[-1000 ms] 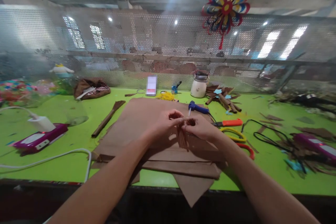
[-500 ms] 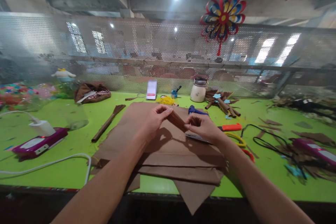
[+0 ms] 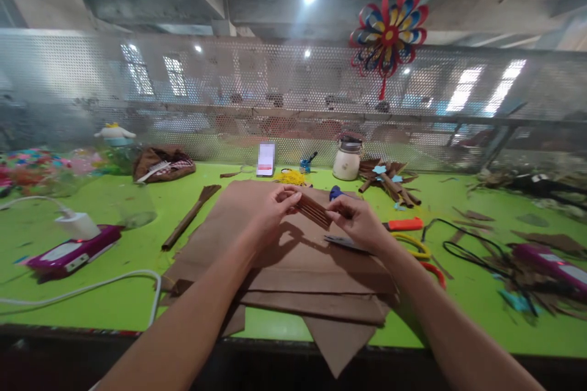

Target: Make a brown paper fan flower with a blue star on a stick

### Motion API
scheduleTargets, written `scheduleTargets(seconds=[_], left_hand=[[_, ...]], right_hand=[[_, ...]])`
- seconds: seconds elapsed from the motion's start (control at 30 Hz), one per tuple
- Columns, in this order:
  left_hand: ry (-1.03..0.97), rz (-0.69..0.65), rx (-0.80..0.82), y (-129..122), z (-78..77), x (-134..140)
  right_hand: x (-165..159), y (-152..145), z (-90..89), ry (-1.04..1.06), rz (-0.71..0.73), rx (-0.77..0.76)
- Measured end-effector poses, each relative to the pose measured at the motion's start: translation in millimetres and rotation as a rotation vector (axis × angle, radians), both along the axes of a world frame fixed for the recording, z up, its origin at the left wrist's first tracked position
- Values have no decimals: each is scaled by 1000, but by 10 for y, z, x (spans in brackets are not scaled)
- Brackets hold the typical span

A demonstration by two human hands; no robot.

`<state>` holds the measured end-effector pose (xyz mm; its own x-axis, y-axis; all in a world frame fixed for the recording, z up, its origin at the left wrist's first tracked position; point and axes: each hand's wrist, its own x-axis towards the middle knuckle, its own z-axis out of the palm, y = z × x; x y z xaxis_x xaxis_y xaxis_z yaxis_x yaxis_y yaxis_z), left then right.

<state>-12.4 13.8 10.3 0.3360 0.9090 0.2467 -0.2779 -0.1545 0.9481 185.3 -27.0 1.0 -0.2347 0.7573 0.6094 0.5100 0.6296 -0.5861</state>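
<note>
My left hand [image 3: 282,203] pinches one end of a pleated strip of brown paper [image 3: 313,210]. The other end sits between the fingertips of my right hand [image 3: 351,214]. Held above the stack of brown paper sheets [image 3: 257,244], the strip slants down to the right and shows several parallel folds. Beneath my right hand, scissors [image 3: 342,241] lie on the sheets, their grey blades pointing left and their handles partly covered by my wrist. A dark blue tool handle [image 3: 335,192] shows just behind my right hand.
A phone [image 3: 265,159], yellow threads [image 3: 293,178] and a white jar [image 3: 347,162] stand at the back. A rolled brown paper piece [image 3: 190,218] lies left. To the right are an orange-handled tool [image 3: 404,223], black cable [image 3: 463,250] and paper scraps. A white cable [image 3: 114,277] runs at left.
The folded paper strip has been spread and turned, so its pleats now show. My right hand's fingers have shifted along its right end. The view has tilted slightly.
</note>
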Motion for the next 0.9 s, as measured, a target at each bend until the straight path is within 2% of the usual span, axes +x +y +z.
scheduleTargets(seconds=[0.17,0.3,0.47,0.6,0.77,0.9], left_hand=[[26,-121,-159,21,-104,4],[25,-220,-243,11,-153,53],[-112,-250,-203,-35,-56,41],[-105,-311,-246,-35,11,-19],[-6,-176,-167,-42,16,5],[38,-88,-170,-66,21,39]], right_hand=[[22,45,-28,-109,-80,167],[-33,-4,-21,-203,-109,207],[-76,-75,0,-318,-139,249],[-63,-70,4,-393,-195,280],[-58,-64,12,-372,-173,291],[-42,-52,6,-280,-129,287]])
